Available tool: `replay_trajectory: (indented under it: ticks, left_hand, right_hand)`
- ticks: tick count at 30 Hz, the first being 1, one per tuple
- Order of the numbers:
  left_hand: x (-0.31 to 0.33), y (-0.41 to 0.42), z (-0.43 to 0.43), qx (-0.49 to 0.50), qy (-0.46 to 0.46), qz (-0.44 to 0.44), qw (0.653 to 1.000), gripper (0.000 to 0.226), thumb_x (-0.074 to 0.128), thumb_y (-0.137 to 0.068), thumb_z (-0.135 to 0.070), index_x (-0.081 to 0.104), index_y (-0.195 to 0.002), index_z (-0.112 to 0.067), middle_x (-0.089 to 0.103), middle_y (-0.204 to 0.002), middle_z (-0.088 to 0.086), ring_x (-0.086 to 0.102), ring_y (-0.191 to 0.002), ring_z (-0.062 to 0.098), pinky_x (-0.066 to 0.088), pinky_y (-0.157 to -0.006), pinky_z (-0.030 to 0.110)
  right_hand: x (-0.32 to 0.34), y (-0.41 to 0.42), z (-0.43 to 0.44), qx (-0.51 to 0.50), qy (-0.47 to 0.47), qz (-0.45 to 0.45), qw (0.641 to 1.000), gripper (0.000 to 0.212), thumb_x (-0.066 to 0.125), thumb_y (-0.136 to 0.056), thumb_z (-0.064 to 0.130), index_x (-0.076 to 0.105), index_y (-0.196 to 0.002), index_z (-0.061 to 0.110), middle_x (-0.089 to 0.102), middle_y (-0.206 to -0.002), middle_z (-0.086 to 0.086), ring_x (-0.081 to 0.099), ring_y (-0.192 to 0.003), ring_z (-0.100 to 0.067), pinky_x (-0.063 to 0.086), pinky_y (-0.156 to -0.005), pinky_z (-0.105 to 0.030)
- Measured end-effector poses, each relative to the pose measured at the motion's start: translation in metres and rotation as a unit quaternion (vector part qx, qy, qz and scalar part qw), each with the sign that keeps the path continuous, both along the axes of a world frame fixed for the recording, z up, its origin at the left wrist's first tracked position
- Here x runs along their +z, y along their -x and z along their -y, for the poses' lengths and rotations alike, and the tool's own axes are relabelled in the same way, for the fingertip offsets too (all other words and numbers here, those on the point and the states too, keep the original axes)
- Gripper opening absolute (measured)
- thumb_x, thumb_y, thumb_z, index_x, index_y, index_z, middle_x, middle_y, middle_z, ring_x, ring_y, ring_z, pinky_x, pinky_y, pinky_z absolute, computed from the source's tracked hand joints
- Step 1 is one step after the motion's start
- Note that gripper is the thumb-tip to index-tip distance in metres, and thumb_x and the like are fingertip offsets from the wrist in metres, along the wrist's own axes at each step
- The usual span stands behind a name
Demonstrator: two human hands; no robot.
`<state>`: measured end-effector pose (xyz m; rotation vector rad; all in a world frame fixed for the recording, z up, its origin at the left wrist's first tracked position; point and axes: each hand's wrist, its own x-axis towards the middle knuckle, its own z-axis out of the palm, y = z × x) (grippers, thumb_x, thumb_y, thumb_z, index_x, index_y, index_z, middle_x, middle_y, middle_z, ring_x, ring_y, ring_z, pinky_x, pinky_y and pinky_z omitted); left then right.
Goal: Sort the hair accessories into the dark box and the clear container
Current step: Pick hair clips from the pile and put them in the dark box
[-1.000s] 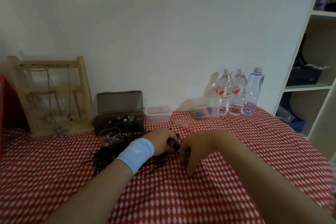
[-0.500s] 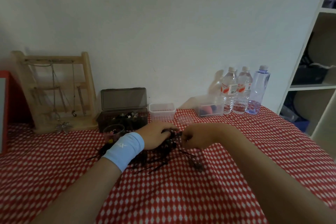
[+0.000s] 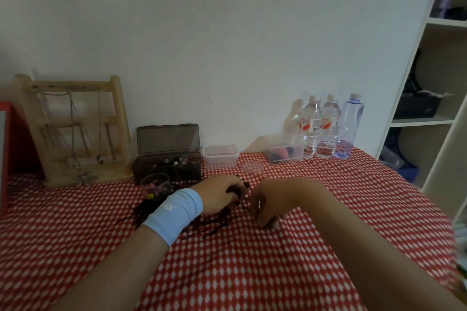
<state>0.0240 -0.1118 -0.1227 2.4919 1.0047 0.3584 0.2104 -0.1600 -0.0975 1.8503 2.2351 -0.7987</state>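
Left hand (image 3: 222, 194): fingers curled round dark hair accessories (image 3: 144, 209). Right hand (image 3: 267, 206), at its 3 o'clock: grip cannot be told. Dark box (image 3: 168, 166) at 11 o'clock.

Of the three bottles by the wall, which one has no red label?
The rightmost bottle, the blue-tinted one. The middle bottle and the left bottle are clear and carry red-and-white labels.

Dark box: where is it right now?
Head view, left of centre by the wall: the dark box stands between the wooden jewellery stand and the clear container, lid up.
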Motion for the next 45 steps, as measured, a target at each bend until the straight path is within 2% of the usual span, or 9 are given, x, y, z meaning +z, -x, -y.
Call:
replay_trajectory:
  ticks: [8, 12, 19, 25, 28, 32, 37, 42, 45]
  left_hand:
    - [0.019, 0.035, -0.033, 0.063, -0.030, 0.018, 0.997, 0.022, 0.055, -0.095, -0.013, 0.066, -0.111, -0.023, 0.063, -0.115, -0.004, 0.058, -0.108, 0.016, 0.045, -0.097, 0.031]
    - [0.032, 0.060, -0.068, 0.132, -0.045, 0.029, 0.990, 0.019, 0.055, -0.094, -0.009, 0.064, -0.105, -0.022, 0.063, -0.118, 0.001, 0.058, -0.106, 0.019, 0.043, -0.091, 0.028]
    - [0.030, 0.098, -0.123, 0.213, -0.076, 0.013, 0.974, 0.025, 0.051, -0.096, -0.007, 0.057, -0.119, -0.014, 0.053, -0.127, 0.009, 0.053, -0.114, 0.026, 0.039, -0.093, 0.028]
    - [0.009, 0.120, -0.142, 0.210, -0.080, -0.034, 0.974, 0.037, 0.050, -0.099, -0.027, 0.050, -0.135, -0.021, 0.050, -0.134, 0.008, 0.039, -0.125, 0.031, 0.034, -0.106, 0.041]
    - [-0.005, 0.126, -0.141, 0.146, -0.098, -0.105, 0.979, 0.042, 0.038, -0.103, -0.036, 0.046, -0.144, -0.028, 0.039, -0.151, -0.001, 0.033, -0.136, 0.027, 0.027, -0.113, 0.041]
    - [-0.011, 0.136, -0.140, 0.172, -0.129, -0.222, 0.951, 0.048, 0.024, -0.105, -0.043, 0.033, -0.151, -0.030, 0.019, -0.162, -0.002, 0.014, -0.147, 0.024, 0.013, -0.117, 0.035]
    - [-0.007, 0.146, -0.132, 0.147, -0.098, -0.131, 0.976, 0.054, 0.034, -0.102, -0.046, 0.027, -0.152, -0.029, 0.037, -0.154, -0.002, 0.041, -0.135, 0.022, 0.037, -0.108, 0.040]
    - [-0.006, 0.149, -0.130, 0.159, -0.082, -0.204, 0.962, 0.051, 0.037, -0.100, -0.049, 0.043, -0.143, -0.022, 0.049, -0.144, 0.005, 0.049, -0.125, 0.024, 0.040, -0.105, 0.038]
    - [-0.001, 0.144, -0.123, 0.183, -0.103, -0.189, 0.959, 0.058, 0.038, -0.099, -0.051, 0.035, -0.148, -0.022, 0.045, -0.148, 0.003, 0.044, -0.131, 0.026, 0.038, -0.107, 0.041]
  right_hand:
    - [0.024, 0.022, -0.038, 0.000, -0.113, -0.160, 0.981, 0.022, 0.074, -0.087, 0.015, 0.068, -0.104, 0.029, 0.073, -0.098, 0.005, 0.074, -0.080, -0.010, 0.059, -0.066, -0.024]
    - [0.025, 0.053, -0.084, -0.020, -0.203, -0.182, 0.962, 0.020, 0.077, -0.084, 0.020, 0.072, -0.103, 0.025, 0.072, -0.096, 0.006, 0.070, -0.081, -0.010, 0.058, -0.081, -0.028]
    - [0.017, 0.105, -0.163, 0.014, -0.297, -0.127, 0.946, 0.025, 0.074, -0.086, 0.021, 0.071, -0.110, 0.021, 0.061, -0.097, 0.007, 0.055, -0.085, -0.009, 0.045, -0.079, -0.024]
    - [0.004, 0.113, -0.191, 0.046, -0.294, -0.111, 0.948, 0.030, 0.074, -0.087, 0.025, 0.072, -0.117, 0.023, 0.070, -0.105, 0.004, 0.056, -0.086, -0.007, 0.035, -0.064, -0.009]
    - [-0.002, 0.114, -0.190, 0.054, -0.275, -0.100, 0.955, 0.030, 0.070, -0.090, 0.021, 0.072, -0.119, 0.021, 0.071, -0.116, 0.001, 0.062, -0.097, -0.012, 0.048, -0.084, -0.022]
    - [-0.009, 0.125, -0.186, 0.085, -0.235, -0.055, 0.967, 0.032, 0.057, -0.097, 0.015, 0.068, -0.127, 0.021, 0.067, -0.130, 0.002, 0.060, -0.118, -0.018, 0.040, -0.098, -0.024]
    - [-0.012, 0.141, -0.183, 0.080, -0.290, -0.018, 0.953, 0.037, 0.041, -0.103, 0.021, 0.064, -0.131, 0.025, 0.064, -0.132, -0.003, 0.059, -0.116, -0.026, 0.043, -0.104, -0.041]
    - [-0.022, 0.149, -0.173, 0.143, -0.158, -0.016, 0.977, 0.045, 0.039, -0.105, 0.038, 0.042, -0.149, 0.030, 0.042, -0.155, -0.004, 0.041, -0.139, -0.026, 0.029, -0.116, -0.039]
    - [-0.010, 0.138, -0.167, 0.129, -0.173, -0.073, 0.974, 0.047, 0.047, -0.102, 0.024, 0.044, -0.149, 0.031, 0.047, -0.152, -0.002, 0.045, -0.135, -0.023, 0.031, -0.109, -0.029]
